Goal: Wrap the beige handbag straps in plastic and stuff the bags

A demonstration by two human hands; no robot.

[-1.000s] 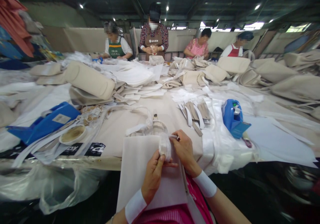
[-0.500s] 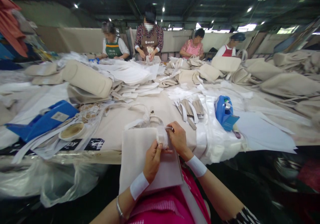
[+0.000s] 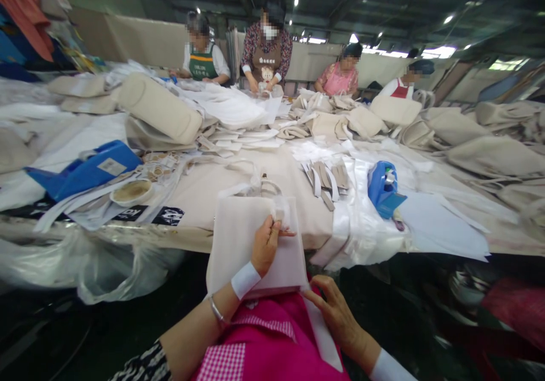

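Note:
A pale beige handbag (image 3: 242,239) rests between my lap and the table's front edge. My left hand (image 3: 266,245) is closed near its top, gripping the handle end (image 3: 280,213), which is wrapped in clear film. Loose wrapped straps (image 3: 242,188) lie behind the bag on the table. Down by the bag's lower right corner, my right hand (image 3: 336,313) has its thumb and finger at the upper end of a pale flat strip (image 3: 321,335). That strip hangs across my pink apron (image 3: 272,341).
A blue tape dispenser (image 3: 85,168) and a round bowl (image 3: 131,192) sit left; another blue dispenser (image 3: 383,191) stands right near short beige strips (image 3: 326,179). Piled beige bag pieces (image 3: 159,108) and white sheets (image 3: 234,108) cover the far side, where several co-workers (image 3: 266,51) work.
My right hand has left the handle and moved down to the pale strip by the bag's lower corner. My left hand keeps its grip. The camera view has shifted slightly.

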